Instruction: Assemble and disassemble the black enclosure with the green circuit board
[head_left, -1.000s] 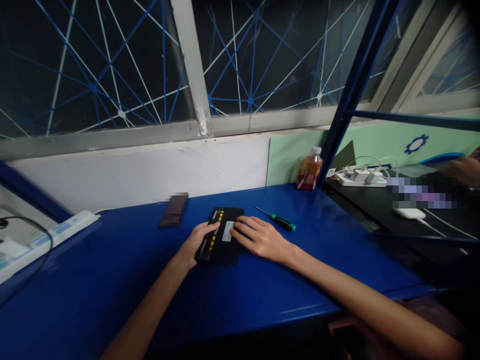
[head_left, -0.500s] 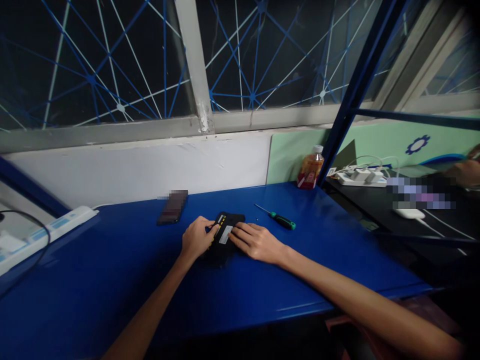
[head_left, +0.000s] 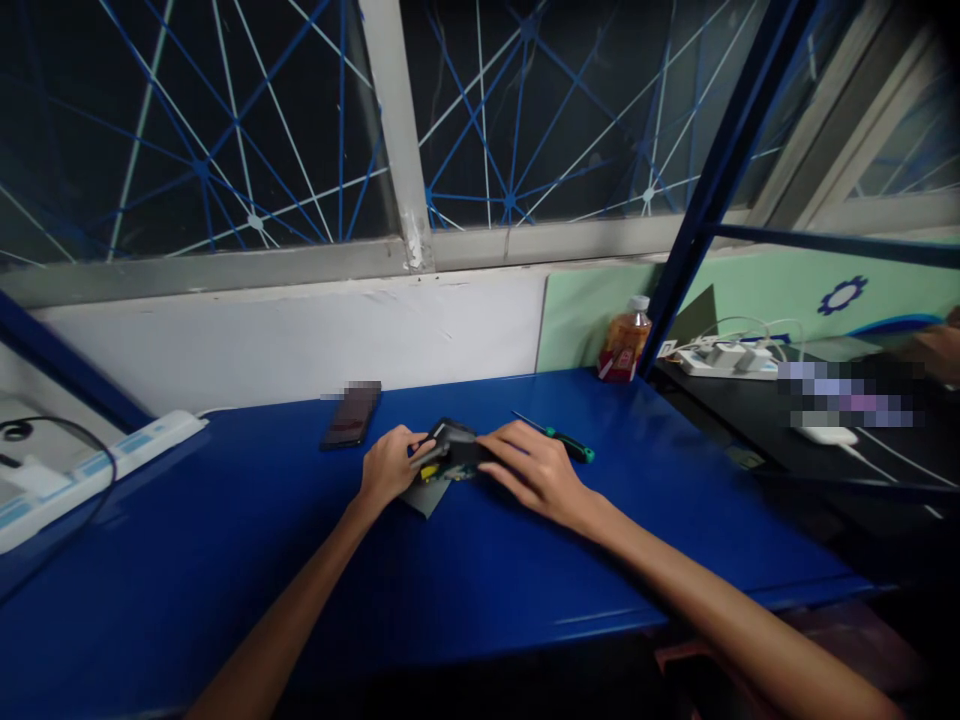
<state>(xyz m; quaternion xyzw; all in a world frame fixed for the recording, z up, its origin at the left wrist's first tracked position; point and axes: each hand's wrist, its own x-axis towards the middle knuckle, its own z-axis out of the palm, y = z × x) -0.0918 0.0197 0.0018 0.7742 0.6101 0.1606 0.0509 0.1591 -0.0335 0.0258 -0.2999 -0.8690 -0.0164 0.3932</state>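
Note:
A small black device with yellow parts [head_left: 457, 450] is tilted up above the blue table, its inner or under side partly showing. My left hand [head_left: 388, 466] pinches its left side, thumb and fingers closed on the edge. At its right edge are the fingertips of my right hand [head_left: 534, 468], thumb lower and fingers above, gripping that side. Below the device a flat grey panel [head_left: 427, 497] shows; whether it is joined to it I cannot tell. Just behind my right hand lies a green and black screwdriver [head_left: 576, 446], its shaft partly hidden.
A dark phone [head_left: 351, 415] lies at the back left of the blue table [head_left: 480, 580]. White power strips stand at the left [head_left: 97, 480] and right [head_left: 731, 360]. A drink bottle [head_left: 625, 340] stands by the blue post. Another person's blurred hand [head_left: 934, 350] is at far right.
The black device has gone from lying flat, label up, to tilted up, with a grey panel now showing below. My right hand has moved slightly right, its fingers at the device's edge.

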